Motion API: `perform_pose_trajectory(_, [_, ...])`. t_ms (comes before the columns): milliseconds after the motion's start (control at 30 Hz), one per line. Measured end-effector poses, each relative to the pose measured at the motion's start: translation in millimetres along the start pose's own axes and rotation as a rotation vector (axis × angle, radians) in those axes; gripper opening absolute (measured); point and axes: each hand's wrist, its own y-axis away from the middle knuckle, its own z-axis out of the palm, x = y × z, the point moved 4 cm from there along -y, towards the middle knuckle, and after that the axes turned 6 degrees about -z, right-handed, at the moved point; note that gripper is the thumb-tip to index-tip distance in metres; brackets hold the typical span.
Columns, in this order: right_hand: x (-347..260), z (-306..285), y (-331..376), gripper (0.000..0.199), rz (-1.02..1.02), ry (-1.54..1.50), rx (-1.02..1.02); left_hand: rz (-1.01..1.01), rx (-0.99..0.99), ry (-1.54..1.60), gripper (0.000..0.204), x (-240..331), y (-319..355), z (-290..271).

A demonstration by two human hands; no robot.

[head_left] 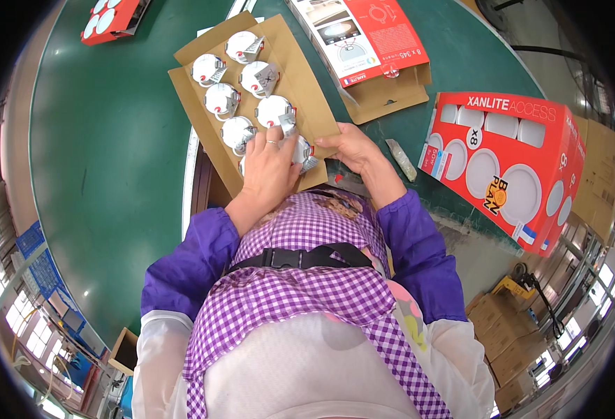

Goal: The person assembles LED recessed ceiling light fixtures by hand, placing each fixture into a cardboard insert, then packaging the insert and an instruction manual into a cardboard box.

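A brown cardboard tray (307, 91) is tilted in front of me, with several round white light fittings (274, 110) in two rows. Each visible fitting has a small red mark and a silvery tab or label. My left hand (269, 164) reaches over the near end of the tray, fingers stretched out and touching the fittings there. It partly hides the nearest ones. At the tray's right edge, my right hand (356, 148) grips the cardboard, thumb on top and the other fingers mostly out of sight.
A red and white carton (363, 42) with an open brown flap lies beyond the tray. Another red carton (489, 160) stands at right, near a small clear packet (400, 159). A red box (115, 17) sits far left on the green table (112, 174). Brown cartons (506, 342) are stacked lower right.
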Motion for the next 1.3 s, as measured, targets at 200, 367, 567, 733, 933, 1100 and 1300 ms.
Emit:
perform_pose_trajectory(200, [4, 4, 2, 0.038, -0.041, -0.017, 0.061, 0.134, 0.054, 0.001, 0.053, -3, -2, 5])
perform_pose_trajectory(367, [15, 6, 4, 0.042, -0.015, -0.095, 0.117, 0.218, 0.067, 0.063, 0.049, -7, -2, 8])
perform_pose_trajectory(567, [14, 5, 4, 0.042, -0.057, -0.084, 0.122, 0.059, 0.091, 0.197, 0.040, -9, -1, 13])
perform_pose_trajectory(733, [16, 7, 4, 0.041, -0.112, -0.051, 0.168, 0.065, 0.168, 0.121, 0.032, 0, -6, 8])
perform_pose_trajectory(933, [14, 16, 10, 0.038, -0.181, -0.057, 0.235, 0.058, 0.197, 0.054, 0.025, 7, -8, 6])
perform_pose_trajectory(1100, [13, 17, 9, 0.034, -0.204, 0.007, 0.230, 0.049, 0.161, 0.034, 0.026, 11, -10, 6])
perform_pose_trajectory(1300, [15, 15, 8, 0.032, -0.216, -0.001, 0.219, -0.023, 0.127, 0.078, 0.024, 16, -16, 7])
